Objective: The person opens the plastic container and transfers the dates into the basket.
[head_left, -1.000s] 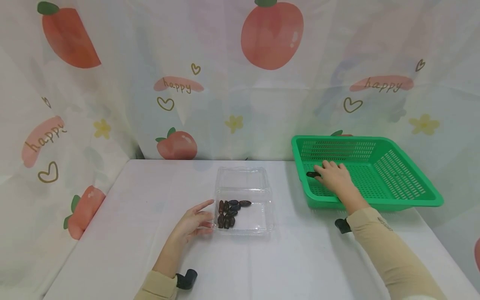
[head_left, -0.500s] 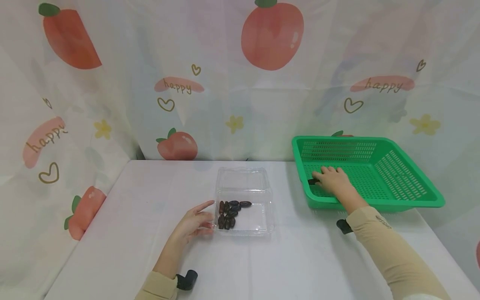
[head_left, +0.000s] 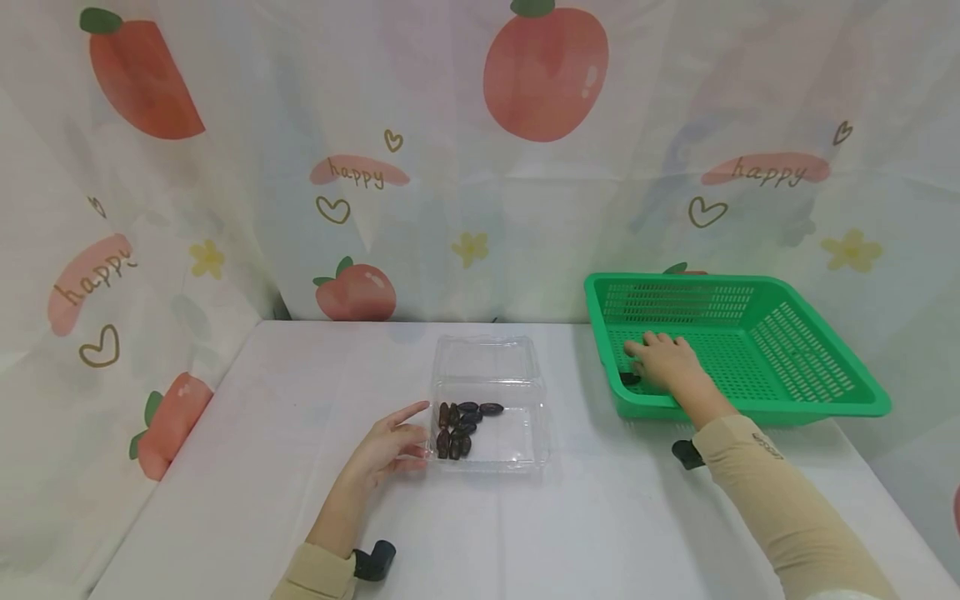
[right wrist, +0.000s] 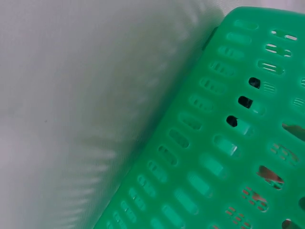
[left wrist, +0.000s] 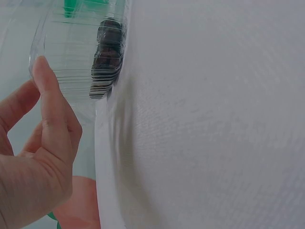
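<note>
A clear plastic clamshell box (head_left: 522, 437) stands on the table with its lid raised toward the back. Dark brown dates (head_left: 454, 445) lie along its left side and back. My left hand (head_left: 390, 443) rests at the box's left side, fingers loosely extended; in the left wrist view, a fingertip (left wrist: 44, 67) is at the clear rim. My right hand (head_left: 666, 362) reaches palm down into the green basket (head_left: 840, 375), near its left front corner. A dark date (head_left: 628, 378) shows beside it. The undersides of its fingers are hidden, so I cannot tell whether they grip the date.
A white-covered table (head_left: 585, 517) carries both containers. Behind it hangs a fruit-printed curtain (head_left: 420, 108). In the right wrist view, the perforated basket wall (right wrist: 190, 143) stands between the camera and the fingers; dark patches show through its holes.
My right hand has shifted slightly toward me inside the basket. The dark date beside it now appears lower, nearer the basket's front. The left hand and the box stay put.
</note>
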{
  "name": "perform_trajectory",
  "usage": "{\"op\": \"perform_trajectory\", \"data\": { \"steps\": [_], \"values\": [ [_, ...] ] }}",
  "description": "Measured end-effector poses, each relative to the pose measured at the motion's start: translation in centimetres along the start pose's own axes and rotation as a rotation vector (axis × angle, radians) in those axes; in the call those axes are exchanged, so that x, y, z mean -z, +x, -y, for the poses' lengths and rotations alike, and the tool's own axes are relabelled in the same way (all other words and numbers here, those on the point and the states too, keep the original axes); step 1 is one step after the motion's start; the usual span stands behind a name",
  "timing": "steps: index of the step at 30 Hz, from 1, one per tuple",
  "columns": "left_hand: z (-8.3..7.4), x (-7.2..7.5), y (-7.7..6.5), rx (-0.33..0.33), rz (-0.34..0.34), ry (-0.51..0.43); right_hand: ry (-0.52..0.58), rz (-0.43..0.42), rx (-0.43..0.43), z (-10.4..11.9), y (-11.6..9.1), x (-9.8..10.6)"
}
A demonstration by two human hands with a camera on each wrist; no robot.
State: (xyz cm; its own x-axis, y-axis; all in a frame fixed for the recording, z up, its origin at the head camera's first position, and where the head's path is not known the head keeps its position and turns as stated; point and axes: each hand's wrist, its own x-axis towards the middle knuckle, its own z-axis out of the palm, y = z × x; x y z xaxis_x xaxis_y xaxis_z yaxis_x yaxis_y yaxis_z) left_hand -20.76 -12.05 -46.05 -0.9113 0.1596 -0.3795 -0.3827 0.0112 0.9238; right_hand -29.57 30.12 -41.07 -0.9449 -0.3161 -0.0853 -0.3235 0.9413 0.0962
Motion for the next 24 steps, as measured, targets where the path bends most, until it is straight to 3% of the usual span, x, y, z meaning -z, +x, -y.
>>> {"op": "perform_trajectory", "data": {
  "steps": [12,18,24],
  "values": [
    [0.0,0.1,0.0,-0.001,-0.001,-0.003,0.070,-0.308,-0.034,0.6,-0.3,1.1],
    [-0.3,0.1,0.2,-0.019,-0.012,0.037,0.135,-0.462,0.005,2.4,-0.5,2.9],
    [-0.8,0.2,0.5,-0.027,-0.011,0.107,0.144,-0.544,0.098,5.3,-0.3,4.4]
  ]
}}
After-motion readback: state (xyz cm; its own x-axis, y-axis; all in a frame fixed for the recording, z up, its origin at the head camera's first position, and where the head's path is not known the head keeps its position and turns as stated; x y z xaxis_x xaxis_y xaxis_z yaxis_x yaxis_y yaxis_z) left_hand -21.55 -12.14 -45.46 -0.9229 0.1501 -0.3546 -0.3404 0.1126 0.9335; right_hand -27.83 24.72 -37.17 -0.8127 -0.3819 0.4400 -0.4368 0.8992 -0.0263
